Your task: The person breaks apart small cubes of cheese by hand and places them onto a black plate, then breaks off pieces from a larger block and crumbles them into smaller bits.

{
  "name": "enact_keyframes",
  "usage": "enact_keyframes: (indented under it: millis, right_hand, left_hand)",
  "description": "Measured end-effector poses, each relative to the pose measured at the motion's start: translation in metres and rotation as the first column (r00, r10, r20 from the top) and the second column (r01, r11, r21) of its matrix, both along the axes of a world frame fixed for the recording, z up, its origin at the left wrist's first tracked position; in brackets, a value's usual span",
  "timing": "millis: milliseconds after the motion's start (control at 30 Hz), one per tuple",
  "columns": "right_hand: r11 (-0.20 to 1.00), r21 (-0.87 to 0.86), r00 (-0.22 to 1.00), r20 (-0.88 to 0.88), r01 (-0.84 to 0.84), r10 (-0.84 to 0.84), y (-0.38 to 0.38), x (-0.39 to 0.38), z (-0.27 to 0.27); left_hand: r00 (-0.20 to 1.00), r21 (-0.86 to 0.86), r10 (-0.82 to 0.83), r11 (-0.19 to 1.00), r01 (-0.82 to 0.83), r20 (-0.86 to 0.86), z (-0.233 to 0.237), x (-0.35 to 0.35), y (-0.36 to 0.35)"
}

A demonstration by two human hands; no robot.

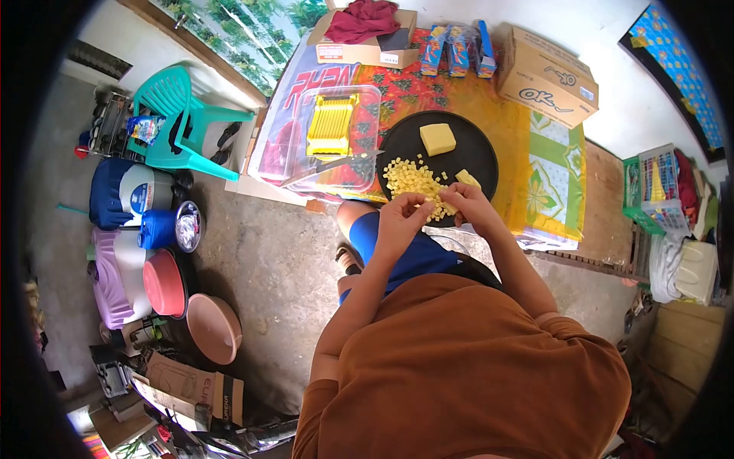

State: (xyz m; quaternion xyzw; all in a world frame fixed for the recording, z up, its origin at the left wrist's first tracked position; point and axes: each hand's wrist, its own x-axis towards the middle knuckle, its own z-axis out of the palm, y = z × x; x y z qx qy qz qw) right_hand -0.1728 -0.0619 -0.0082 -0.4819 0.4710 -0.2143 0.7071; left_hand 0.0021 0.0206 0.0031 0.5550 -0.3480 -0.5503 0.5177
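Note:
A round black tray (483, 144) lies on the table in front of me. On it are a pale yellow block that looks like cheese (437, 139), a smaller cut piece (467, 179) and a heap of small yellow cubes (409, 177). Over the tray's near edge, my left hand (404, 216) is closed in a pinch beside the cubes. My right hand (469, 205) also pinches, close to the left one and just below the smaller piece. Whatever lies between the fingertips of either hand is too small or hidden to make out.
Left of the tray, a clear plastic container (373, 115) holds a yellow ridged slicer (330, 126), with a knife (329, 168) across its near side. Cardboard boxes (547, 75) and blue packets (457, 50) stand at the back. A green chair (164, 96) and basins (214, 329) are at left.

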Motion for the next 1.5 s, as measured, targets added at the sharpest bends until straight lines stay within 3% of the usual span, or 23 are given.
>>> enact_keyframes:
  millis: [233,367,433,533,733,1133,1233,1500]
  right_hand:
    - [0.986,-0.102,0.933,-0.348,-0.135,0.091,-0.012,-0.005,-0.029]
    - [0.986,-0.059,0.969,-0.203,-0.157,0.143,-0.011,-0.007,-0.021]
    - [0.980,0.022,0.978,-0.069,-0.195,0.196,-0.009,-0.005,-0.012]
    - [0.952,0.045,0.953,-0.003,-0.304,0.304,-0.006,-0.002,-0.003]
    - [0.977,0.075,0.970,0.155,-0.198,0.185,-0.002,-0.004,0.005]
    - [0.969,0.140,0.945,0.286,-0.204,0.158,-0.003,-0.006,0.006]
    - [0.972,0.147,0.950,0.280,-0.186,0.139,-0.003,-0.005,0.002]
    - [0.993,0.066,0.995,0.013,-0.100,0.099,-0.012,-0.009,-0.026]
  left_hand:
    - [0.988,0.038,0.078,0.997,-0.073,-0.136,-0.020,0.006,-0.003]
    - [0.996,0.045,0.091,0.995,-0.090,-0.020,-0.031,0.003,-0.003]
    - [0.999,0.035,0.035,0.999,-0.035,0.000,-0.029,0.000,-0.004]
    - [0.999,0.017,-0.035,0.999,0.034,0.023,-0.026,-0.006,-0.005]
    - [0.995,-0.002,-0.085,0.996,0.085,-0.048,-0.017,-0.005,-0.004]
    - [0.966,-0.033,-0.147,0.989,0.143,-0.213,-0.013,0.001,-0.003]
    - [0.959,-0.018,-0.126,0.992,0.126,-0.252,-0.014,0.001,-0.003]
    - [0.973,0.045,-0.019,0.999,0.031,-0.231,-0.031,0.000,-0.004]
